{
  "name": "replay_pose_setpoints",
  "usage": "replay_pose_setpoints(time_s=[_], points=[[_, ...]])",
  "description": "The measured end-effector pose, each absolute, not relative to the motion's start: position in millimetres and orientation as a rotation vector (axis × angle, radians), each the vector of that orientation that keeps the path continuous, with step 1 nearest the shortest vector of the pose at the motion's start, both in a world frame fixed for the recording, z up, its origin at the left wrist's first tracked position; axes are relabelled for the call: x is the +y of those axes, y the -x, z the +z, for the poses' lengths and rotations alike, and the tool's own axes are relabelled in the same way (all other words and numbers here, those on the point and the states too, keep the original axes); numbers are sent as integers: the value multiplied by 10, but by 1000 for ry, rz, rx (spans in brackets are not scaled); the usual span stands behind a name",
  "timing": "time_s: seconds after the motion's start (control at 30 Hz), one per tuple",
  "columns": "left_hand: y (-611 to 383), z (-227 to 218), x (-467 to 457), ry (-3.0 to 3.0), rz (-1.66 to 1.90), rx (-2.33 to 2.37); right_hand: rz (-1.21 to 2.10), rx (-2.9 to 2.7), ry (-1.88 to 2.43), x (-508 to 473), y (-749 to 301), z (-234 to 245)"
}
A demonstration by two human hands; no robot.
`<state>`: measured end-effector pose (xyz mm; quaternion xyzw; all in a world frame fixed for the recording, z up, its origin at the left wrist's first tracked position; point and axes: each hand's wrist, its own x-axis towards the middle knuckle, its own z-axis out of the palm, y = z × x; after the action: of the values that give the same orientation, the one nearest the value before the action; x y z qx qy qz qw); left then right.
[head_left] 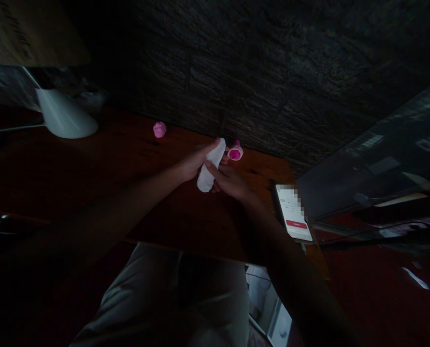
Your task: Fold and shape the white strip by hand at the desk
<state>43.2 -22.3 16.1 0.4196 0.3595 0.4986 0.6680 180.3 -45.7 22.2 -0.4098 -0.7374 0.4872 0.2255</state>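
Observation:
A white rolled piece of cloth or sock point(209, 166) is held over the dark wooden table point(128, 168). My left hand point(195, 161) grips it from the left with fingers wrapped round its upper end. My right hand point(229, 180) pinches its middle from the right. Just behind the hands lies a pink and white rolled bundle point(235, 153). A second pink ball-shaped bundle point(159, 129) rests farther left on the table.
A white lamp base point(65, 118) stands at the table's far left. A lit phone point(294, 212) lies near the table's right edge. A dark stone-like wall point(290, 72) rises behind. My lap in light trousers point(171, 299) shows below the table edge.

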Motion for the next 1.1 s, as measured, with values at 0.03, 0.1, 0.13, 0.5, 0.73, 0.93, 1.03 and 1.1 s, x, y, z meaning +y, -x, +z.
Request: replay_pose_setpoints(time_s=[0.03,0.1,0.13,0.5,0.73,0.93,1.03,1.1], points=[[-433,158,-220,-949,1124,811,1341,-2037,1131,-459,-1802,226],[-435,151,-212,-958,1124,811,1339,-2041,1137,-463,-1801,230],[-437,149,-207,-964,1124,810,1337,-2043,1141,-464,-1800,228],[-477,199,-238,-1098,1071,878,1089,-2247,1114,-483,-1780,181],[-485,231,-273,-1164,1072,924,943,-2335,1107,-506,-1772,214],[-482,182,-243,-1099,1067,909,962,-2339,1096,-483,-1775,205],[-480,182,-240,-1090,1058,910,972,-2337,1098,-481,-1774,206],[-479,181,-237,-1092,1056,910,973,-2331,1091,-485,-1771,209]])
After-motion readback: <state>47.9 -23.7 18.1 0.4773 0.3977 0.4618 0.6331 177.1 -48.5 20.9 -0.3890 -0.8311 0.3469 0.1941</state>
